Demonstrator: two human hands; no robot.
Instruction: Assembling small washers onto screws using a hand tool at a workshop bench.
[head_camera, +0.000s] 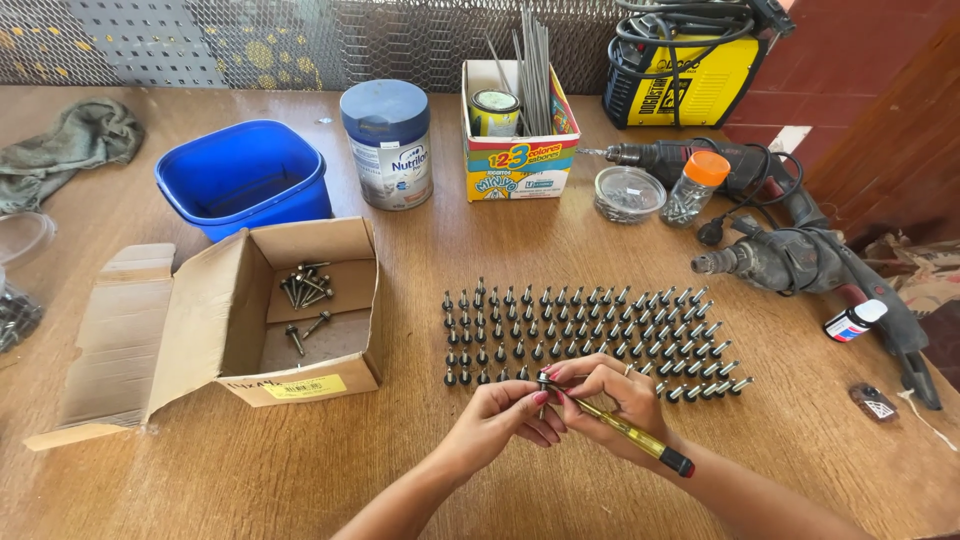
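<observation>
Left hand (500, 415) pinching a screw (543, 381) at the tip of a yellow-handled screwdriver (620, 432) clasped in right hand (620, 395), long axis slanting back right; beyond, rows of screws (590, 335) on counter (420, 470); cardboard box (300, 320) far left.

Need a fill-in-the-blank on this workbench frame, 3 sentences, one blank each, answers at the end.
1. The right hand holds a screwdriver with a ____ handle.
2. The left hand pinches a screw at the screwdriver's ____.
3. The open cardboard box lies in front of a ____ plastic tub.

Missing words: yellow; tip; blue
</observation>
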